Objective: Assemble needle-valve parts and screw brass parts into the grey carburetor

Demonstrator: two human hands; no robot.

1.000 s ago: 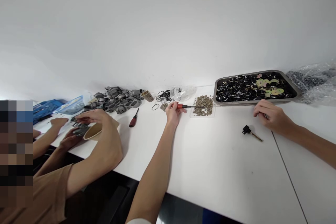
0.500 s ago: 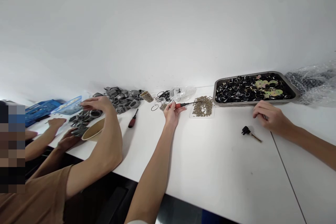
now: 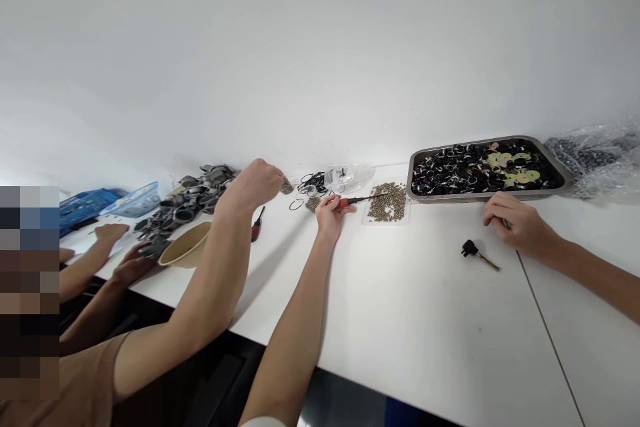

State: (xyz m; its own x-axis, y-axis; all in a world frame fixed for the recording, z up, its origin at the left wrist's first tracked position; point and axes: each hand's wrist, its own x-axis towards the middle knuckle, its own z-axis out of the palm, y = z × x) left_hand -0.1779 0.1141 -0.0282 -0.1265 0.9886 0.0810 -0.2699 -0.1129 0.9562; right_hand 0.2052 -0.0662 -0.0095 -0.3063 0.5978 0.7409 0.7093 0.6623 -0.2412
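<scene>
My left hand (image 3: 330,215) is closed around the red handle of a screwdriver (image 3: 350,201). The thin dark shaft reaches over small brass-coloured screws (image 3: 387,202) spread in a shallow clear tray (image 3: 385,221). My right hand (image 3: 515,220) rests by the front rim of a metal tray (image 3: 435,198) with its fingers curled; a small dark bit shows at them, too little to name. A black part with a metal key-like blade (image 3: 479,255) lies on the white table to the left of that hand.
A co-worker's arm (image 3: 215,267) crosses on the left, the hand at a cup of small parts (image 3: 287,185). Nearby are grey housings (image 3: 193,203), a beige bowl (image 3: 185,255), another screwdriver (image 3: 257,227), black rings (image 3: 315,182) and a plastic bag of dark parts (image 3: 600,153).
The co-worker's hand has moved right, from above the grey parts to the cup. Both of my hands stay nearly where they were, the left still holding the screwdriver over the screws.
</scene>
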